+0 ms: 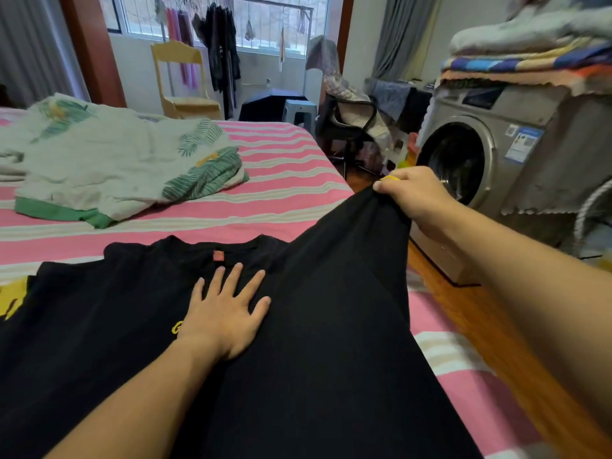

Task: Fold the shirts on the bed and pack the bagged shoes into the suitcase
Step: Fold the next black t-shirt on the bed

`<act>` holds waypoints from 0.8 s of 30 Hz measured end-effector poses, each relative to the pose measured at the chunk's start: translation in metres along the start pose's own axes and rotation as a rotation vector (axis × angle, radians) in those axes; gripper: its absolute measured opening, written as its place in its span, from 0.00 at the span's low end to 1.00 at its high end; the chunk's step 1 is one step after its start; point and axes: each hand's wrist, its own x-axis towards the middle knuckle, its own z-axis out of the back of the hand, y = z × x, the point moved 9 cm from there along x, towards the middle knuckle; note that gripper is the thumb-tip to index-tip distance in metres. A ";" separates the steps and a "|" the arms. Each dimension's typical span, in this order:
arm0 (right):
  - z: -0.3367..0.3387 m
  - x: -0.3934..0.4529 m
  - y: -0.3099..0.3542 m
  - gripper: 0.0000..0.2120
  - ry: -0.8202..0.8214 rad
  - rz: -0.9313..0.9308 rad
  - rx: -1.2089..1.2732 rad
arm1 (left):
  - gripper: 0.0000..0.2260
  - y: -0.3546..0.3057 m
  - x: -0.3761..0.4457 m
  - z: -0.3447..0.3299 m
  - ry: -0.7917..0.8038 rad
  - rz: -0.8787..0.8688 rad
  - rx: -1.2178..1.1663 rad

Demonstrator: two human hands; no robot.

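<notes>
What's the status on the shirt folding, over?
Left hand flat on the black shirt, pinning it. Right hand pinches the sleeve edge, lifted over the bed. Leaf-print shirt lies apart, nothing blocking.

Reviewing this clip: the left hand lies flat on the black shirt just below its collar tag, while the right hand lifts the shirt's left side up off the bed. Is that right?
Not quite. The head view shows the right hand lifting the right side of the black shirt, over the bed's right edge, not the left. The rest holds: the left hand lies flat just below the collar tag.
</notes>
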 end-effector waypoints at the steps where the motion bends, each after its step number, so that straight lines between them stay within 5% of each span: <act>1: -0.005 0.004 0.012 0.17 0.057 0.081 -0.235 | 0.27 0.000 0.000 0.000 0.001 0.000 0.003; 5: -0.011 0.020 0.014 0.14 0.125 0.157 -1.124 | 0.27 0.001 0.000 -0.002 -0.004 0.001 0.008; 8: -0.004 0.019 -0.021 0.18 0.097 -0.047 -1.307 | 0.28 0.001 -0.001 -0.002 -0.005 0.003 0.010; 13: 0.023 -0.005 -0.088 0.35 -0.004 -0.363 -0.773 | 0.28 0.002 0.002 -0.002 -0.013 0.005 0.020; 18: 0.042 -0.112 -0.175 0.40 0.200 -0.965 -0.194 | 0.28 0.002 0.000 -0.004 0.014 0.013 0.029; 20: 0.043 -0.127 -0.177 0.39 0.154 -0.995 0.008 | 0.28 0.000 -0.001 -0.003 0.033 0.015 0.043; 24: 0.049 -0.126 -0.160 0.23 0.025 -0.876 0.000 | 0.27 -0.002 0.000 -0.001 0.069 0.042 0.066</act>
